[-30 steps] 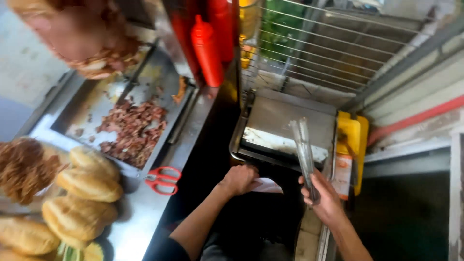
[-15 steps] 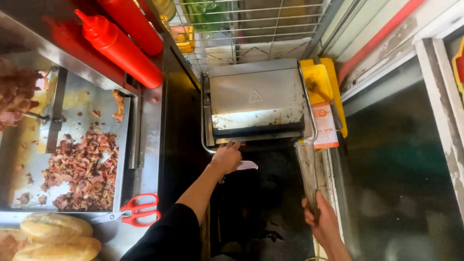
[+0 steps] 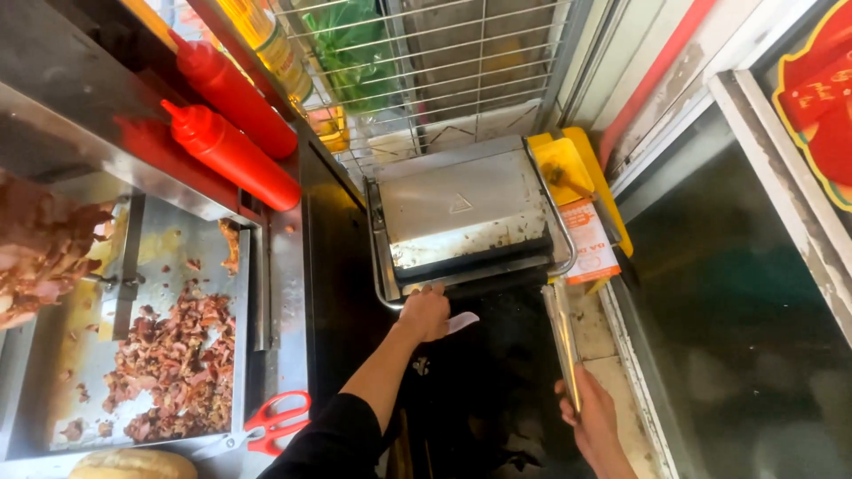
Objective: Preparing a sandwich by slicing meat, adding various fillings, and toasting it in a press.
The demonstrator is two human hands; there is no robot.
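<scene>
Steel counter (image 3: 288, 293), wire rack (image 3: 461, 62) behind; dark glass pane (image 3: 754, 337) right, possibly window.

The person's left arm, in a dark sleeve pushed up past the elbow, stretched forward and slightly right, forearm bare. The left hand (image 3: 426, 312) was at the end of that reach, knuckles up, fingers curled down and closed over something in front of it. The right hand (image 3: 593, 419) sat lower and nearer the body, wrist bent, fingers wrapped in a firm grip, thumb side upward.
</scene>
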